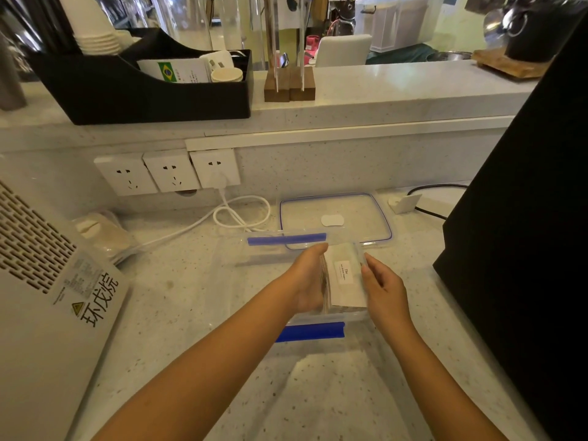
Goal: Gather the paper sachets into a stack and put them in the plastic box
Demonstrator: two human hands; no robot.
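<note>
A stack of white paper sachets [345,278], the top one with a small printed label, sits inside a clear plastic box [254,259] with blue clips at its near and far ends. My left hand [307,281] presses flat against the stack's left side. My right hand [383,286] is at the stack's right side, fingertips touching its edge. The box's clear lid [334,218] with a blue seal lies flat just behind the box.
A white perforated appliance [41,281] stands at the left. A large black machine [521,218] fills the right. Wall sockets [168,173] and a coiled white cable [241,214] lie behind. A black organiser [143,90] sits on the raised ledge.
</note>
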